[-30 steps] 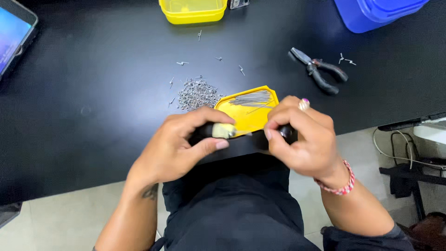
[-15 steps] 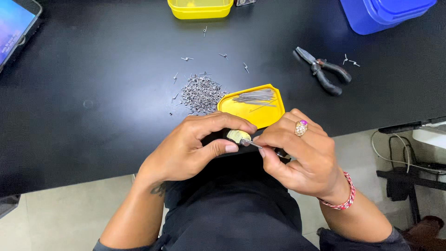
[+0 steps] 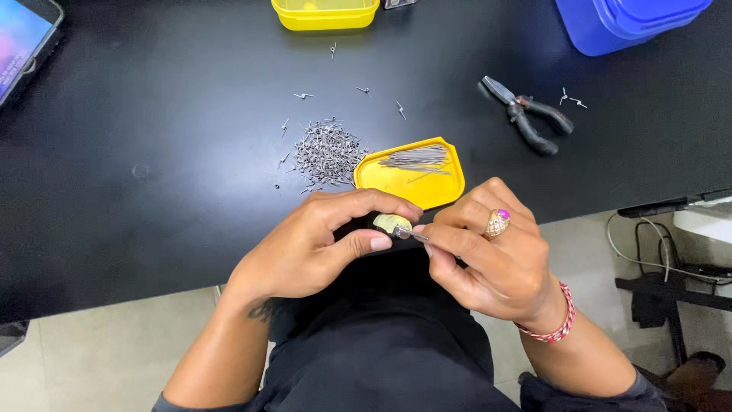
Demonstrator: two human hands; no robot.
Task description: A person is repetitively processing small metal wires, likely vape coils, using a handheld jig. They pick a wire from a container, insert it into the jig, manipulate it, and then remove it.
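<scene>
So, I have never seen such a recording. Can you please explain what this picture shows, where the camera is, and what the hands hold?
There is no machine here. A person wears a camera on the head, so the picture looks down at their own two hands at the edge of a black table.

The left hand holds a small pale round piece. The right hand, which wears a ring, pinches a thin metal pin that touches this piece.

On the table lie a yellow tray with long pins, a heap of small metal pieces, black pliers, a yellow box, a blue container and a phone.
</scene>
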